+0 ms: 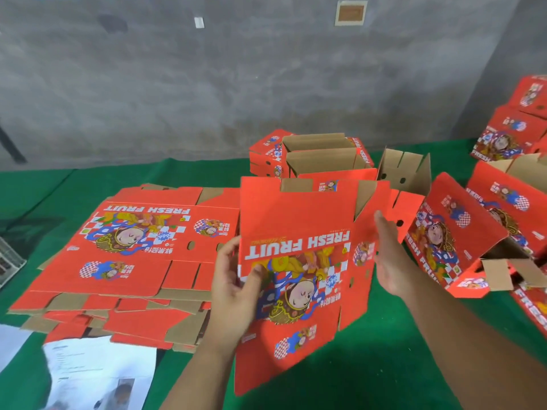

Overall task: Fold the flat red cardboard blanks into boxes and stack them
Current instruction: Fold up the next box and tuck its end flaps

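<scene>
A red cardboard blank [299, 220] printed "FRESH FRUIT" stands tilted in front of me, half opened into a box shape with brown inner card showing at its top. My left hand [236, 279] grips its left edge, thumb on the printed face. My right hand [387, 255] is flat with fingers straight, resting against the blank's right side panel. A pile of flat red blanks [130, 247] lies on the green table to the left. Folded boxes [313, 155] stand stacked behind the held blank.
More folded red boxes [461, 232] lie tumbled at the right, with others stacked at the far right [509, 131]. An open brown-sided box [405, 170] stands behind. White printed paper [97, 377] lies at the bottom left. A grey concrete wall [207, 78] backs the green table [384, 365].
</scene>
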